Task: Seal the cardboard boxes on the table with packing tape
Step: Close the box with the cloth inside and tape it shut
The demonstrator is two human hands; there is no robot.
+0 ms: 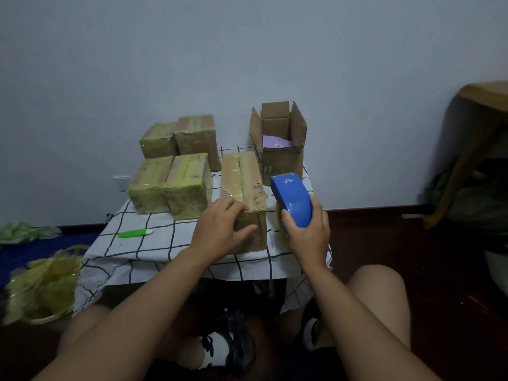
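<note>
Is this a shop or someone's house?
Probably a room in a home: a low table under a checked cloth against a plain wall, a wall socket, and taped cardboard boxes packed by hand.

A plain pale blue-grey wall (247,50) fills the back, with a white wall socket (121,182) low at the left and a dark skirting board (371,209) along its foot. The floor (384,243) is dark reddish-brown. A wooden table (478,119) stands at the right edge. The light is dim and even.
</note>
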